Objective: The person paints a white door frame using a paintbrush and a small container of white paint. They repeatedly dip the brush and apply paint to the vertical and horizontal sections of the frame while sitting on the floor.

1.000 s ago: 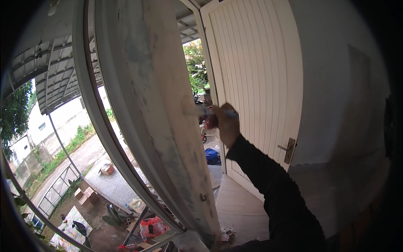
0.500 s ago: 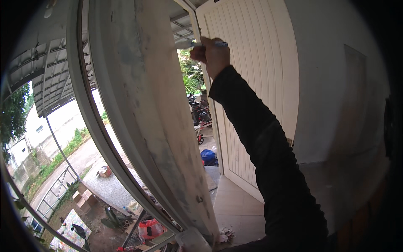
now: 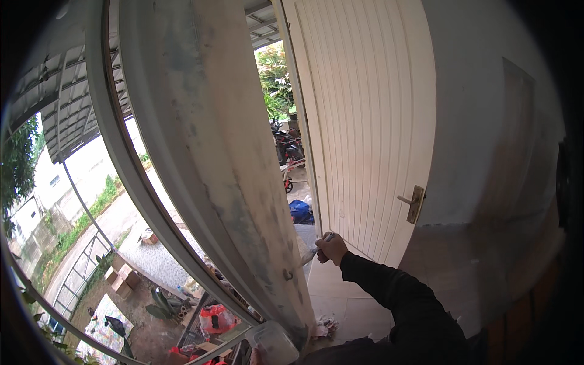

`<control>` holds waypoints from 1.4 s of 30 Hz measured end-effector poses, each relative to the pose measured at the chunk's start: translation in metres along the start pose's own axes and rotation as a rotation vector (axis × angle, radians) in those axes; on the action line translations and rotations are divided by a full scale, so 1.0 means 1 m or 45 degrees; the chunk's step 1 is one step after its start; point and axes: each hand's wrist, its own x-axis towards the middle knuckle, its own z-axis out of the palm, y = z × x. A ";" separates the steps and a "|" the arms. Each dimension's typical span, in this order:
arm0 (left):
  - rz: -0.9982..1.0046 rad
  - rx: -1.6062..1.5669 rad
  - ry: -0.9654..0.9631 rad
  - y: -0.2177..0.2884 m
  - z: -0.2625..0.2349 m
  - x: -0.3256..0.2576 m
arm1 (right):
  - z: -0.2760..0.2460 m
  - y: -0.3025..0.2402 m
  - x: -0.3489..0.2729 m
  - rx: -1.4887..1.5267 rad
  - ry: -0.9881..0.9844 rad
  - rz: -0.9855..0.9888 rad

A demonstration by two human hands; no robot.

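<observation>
My right hand [image 3: 331, 249] is closed around the handle of what looks like a paintbrush [image 3: 309, 255]. Its pale, blurred head points left at the edge of a patchy cream-and-grey wall pillar [image 3: 237, 182], near a small metal hook [image 3: 288, 275]. Whether the head touches the surface is hard to see. At the lower edge is a clear plastic tub [image 3: 274, 344], close to the foot of the pillar. A sliver of my left hand [image 3: 255, 356] shows at the tub's left side, apparently gripping it; most of that hand is out of the picture.
A cream panelled door [image 3: 365, 121] with a metal handle [image 3: 413, 204] stands ajar on the right. Crumpled scraps [image 3: 326, 325] lie on the tiled floor. Left of the pillar runs a window frame [image 3: 131, 158]; outside are cardboard boxes [image 3: 121, 280] and a red plastic bag [image 3: 216, 319].
My right hand has come down with the paintbrush from high beside the pillar to near the hook. The door handle, earlier hidden behind my arm, now shows.
</observation>
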 end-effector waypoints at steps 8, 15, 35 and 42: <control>0.138 0.240 -0.170 -0.010 -0.003 -0.003 | 0.050 -0.332 0.013 0.552 -0.128 -1.035; 0.029 0.093 0.068 -0.009 0.012 -0.017 | 0.045 -0.307 0.027 0.723 -0.051 -1.206; 0.206 0.235 -0.152 -0.001 0.040 -0.039 | 0.039 -0.302 -0.022 0.964 -0.128 -1.137; 0.179 0.148 -0.095 0.004 0.037 -0.046 | 0.046 -0.092 -0.009 0.940 0.010 -0.480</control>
